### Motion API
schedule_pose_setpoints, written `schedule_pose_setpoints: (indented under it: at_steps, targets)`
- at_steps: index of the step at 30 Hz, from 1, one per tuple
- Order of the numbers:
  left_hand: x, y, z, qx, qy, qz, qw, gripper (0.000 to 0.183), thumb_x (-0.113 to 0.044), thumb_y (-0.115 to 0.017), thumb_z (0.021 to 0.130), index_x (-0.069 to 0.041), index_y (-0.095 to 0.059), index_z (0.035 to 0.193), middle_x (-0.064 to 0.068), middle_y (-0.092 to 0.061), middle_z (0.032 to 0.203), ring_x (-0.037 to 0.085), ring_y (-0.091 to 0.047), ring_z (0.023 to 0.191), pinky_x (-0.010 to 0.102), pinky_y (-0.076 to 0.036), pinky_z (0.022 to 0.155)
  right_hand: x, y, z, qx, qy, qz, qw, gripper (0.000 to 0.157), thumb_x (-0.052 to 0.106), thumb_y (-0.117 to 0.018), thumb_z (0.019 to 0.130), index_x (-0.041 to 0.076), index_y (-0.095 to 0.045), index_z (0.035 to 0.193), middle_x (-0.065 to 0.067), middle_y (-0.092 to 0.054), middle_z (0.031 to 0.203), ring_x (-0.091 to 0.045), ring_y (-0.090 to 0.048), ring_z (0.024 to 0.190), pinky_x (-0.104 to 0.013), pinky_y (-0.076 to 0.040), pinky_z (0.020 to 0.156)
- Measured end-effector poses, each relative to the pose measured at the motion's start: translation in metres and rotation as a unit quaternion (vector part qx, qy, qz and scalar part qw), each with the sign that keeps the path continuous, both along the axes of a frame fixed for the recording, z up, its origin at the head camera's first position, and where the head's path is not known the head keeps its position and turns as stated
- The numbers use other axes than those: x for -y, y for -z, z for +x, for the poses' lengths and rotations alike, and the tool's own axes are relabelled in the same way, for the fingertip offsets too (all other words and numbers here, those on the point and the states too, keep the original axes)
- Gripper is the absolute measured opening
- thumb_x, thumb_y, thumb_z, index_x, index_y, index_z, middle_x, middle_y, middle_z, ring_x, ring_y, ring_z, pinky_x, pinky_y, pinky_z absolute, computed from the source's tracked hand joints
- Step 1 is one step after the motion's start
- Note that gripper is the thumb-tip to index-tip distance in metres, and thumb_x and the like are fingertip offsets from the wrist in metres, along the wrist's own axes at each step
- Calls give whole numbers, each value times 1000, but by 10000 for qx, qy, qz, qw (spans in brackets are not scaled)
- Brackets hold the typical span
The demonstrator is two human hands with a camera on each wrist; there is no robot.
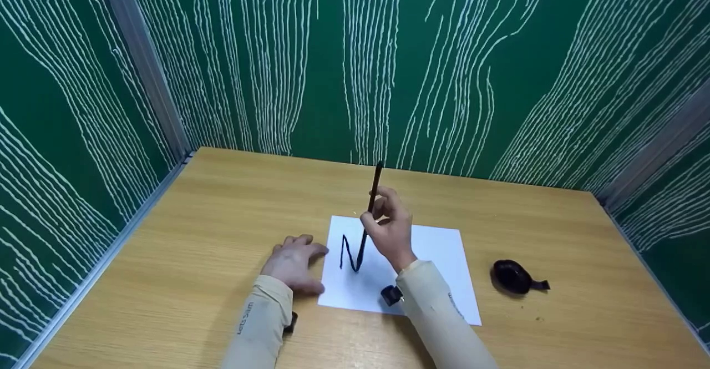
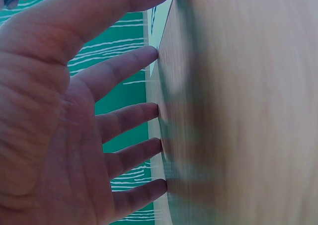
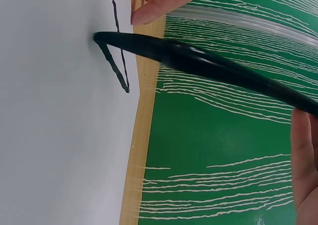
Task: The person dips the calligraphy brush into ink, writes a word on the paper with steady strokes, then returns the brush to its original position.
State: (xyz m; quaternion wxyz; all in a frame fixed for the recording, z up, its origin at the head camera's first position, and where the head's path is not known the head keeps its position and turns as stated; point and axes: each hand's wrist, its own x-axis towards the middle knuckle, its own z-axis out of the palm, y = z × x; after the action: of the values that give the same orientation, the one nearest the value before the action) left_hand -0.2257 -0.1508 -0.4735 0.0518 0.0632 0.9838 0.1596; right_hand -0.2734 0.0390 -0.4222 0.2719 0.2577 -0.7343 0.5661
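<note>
My right hand (image 1: 392,227) pinches a black ink brush (image 1: 375,186) partway up its handle, which leans slightly right at the top. The dark bristle tip meets a white sheet of paper (image 1: 438,247). In the right wrist view, the wet-looking tip of the brush (image 3: 134,43) sits at the end of a thick black stroke (image 3: 115,68), joined to a thinner line in a sharp corner. My left hand (image 1: 292,263) is at the paper's left edge, fingers spread. The left wrist view shows its fingertips (image 2: 151,108) on the tabletop, with the palm raised.
A small black dish (image 1: 511,276) with a short handle stands on the wooden table (image 1: 249,191), right of the paper. Green walls (image 1: 321,80) with white wavy lines enclose the back and sides. A small black device (image 1: 391,295) is under the right wrist.
</note>
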Motion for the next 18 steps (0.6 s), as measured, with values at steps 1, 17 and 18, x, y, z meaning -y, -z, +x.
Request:
schedule_pose_setpoints:
  at_steps: [1,17,18]
  targets:
    - [0,0,0,1,1,6,10000,73,-48,-73,49,-33,-52,118,4,-38,134,29,-33,120,51,-27,97,0,0,0,5,-18,15,10000,38,-6,-54,70,14,-54,102,-4,-53,63,-15,-54,58,-30,-46,43]
    - [-2,-1,-1,129,-40,-15,9999,76,-48,-74,48,-34,-51,119,4,-36,136,29,-32,121,51,-27,97,-4,0,-2,76,-80,-24,9999,38,-5,-55,72,15,-53,104,-5,-54,65,-15,-57,60,-34,-49,46]
    - [-2,-1,-1,137,-46,-13,9999,76,-48,-74,48,-34,-50,119,4,-36,136,29,-32,121,51,-27,97,-4,-1,-1,66,-76,-38,9999,38,-5,-55,72,14,-53,104,-5,-54,65,-15,-57,60,-34,-49,46]
